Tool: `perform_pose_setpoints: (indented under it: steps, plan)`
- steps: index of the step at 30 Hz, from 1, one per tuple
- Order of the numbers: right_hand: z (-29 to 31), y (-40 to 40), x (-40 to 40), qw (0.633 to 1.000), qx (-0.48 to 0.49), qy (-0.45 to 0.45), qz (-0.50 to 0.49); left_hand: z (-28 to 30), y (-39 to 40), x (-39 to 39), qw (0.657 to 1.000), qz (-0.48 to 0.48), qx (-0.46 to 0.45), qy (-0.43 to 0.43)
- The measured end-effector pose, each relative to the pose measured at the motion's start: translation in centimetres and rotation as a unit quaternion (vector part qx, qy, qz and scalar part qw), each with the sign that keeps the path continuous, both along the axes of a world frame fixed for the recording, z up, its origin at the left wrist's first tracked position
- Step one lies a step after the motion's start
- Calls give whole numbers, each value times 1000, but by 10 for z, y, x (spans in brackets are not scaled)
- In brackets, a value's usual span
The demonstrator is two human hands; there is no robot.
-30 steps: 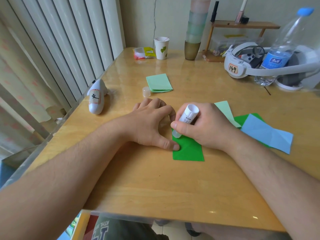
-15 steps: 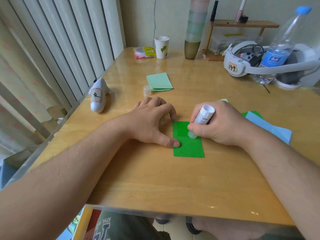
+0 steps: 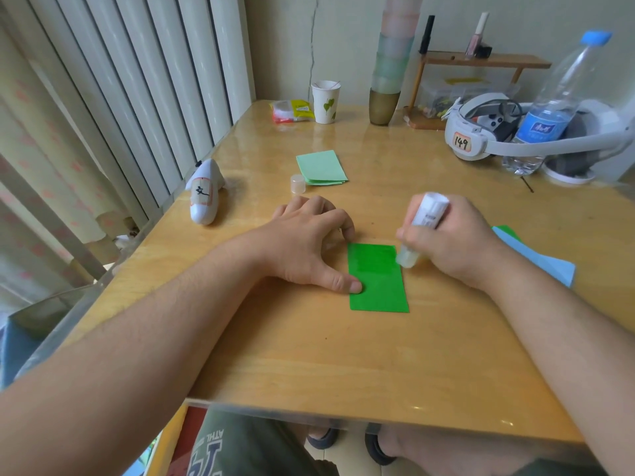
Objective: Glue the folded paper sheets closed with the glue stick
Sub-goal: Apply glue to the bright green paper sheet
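The right hand (image 3: 457, 242) grips the glue stick (image 3: 424, 223), its tip at the right edge of the green sheet (image 3: 378, 280); the left hand (image 3: 309, 242) pins that sheet with thumb and fingertips. A pale green stack (image 3: 321, 166) lies far, seemingly finished, while blue paper (image 3: 546, 266) waits right

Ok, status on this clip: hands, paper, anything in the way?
Left hand pins green sheet. Right hand grips glue stick, tip at sheet's right edge. Nothing obstructing.

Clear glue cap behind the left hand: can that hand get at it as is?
Probably yes. The small clear plastic cap stands just beyond the left hand with bare table between, but that hand is pressing the green paper sheet.
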State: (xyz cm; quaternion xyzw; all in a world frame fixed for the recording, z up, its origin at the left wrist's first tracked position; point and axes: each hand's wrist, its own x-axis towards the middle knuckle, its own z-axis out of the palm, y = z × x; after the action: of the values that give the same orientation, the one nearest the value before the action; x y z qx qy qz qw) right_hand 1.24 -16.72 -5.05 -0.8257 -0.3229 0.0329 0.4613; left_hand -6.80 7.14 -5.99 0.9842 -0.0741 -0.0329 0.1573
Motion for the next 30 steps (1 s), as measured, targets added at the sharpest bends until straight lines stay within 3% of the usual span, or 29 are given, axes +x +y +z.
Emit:
perform_pose_setpoints:
  steps: [2, 5, 12, 30]
  plan:
    - [1, 0, 3, 996, 83, 19, -9, 1, 0, 0, 1000, -1, 1, 0]
    - [1, 6, -3, 994, 105, 14, 1, 1, 1, 0, 1000, 0, 3, 0]
    - [-8, 29, -23, 998, -11, -35, 42, -2, -1, 0, 1000, 4, 16, -1]
    - [7, 22, -25, 991, -109, -24, 79, -2, -1, -1, 1000, 0, 17, -6]
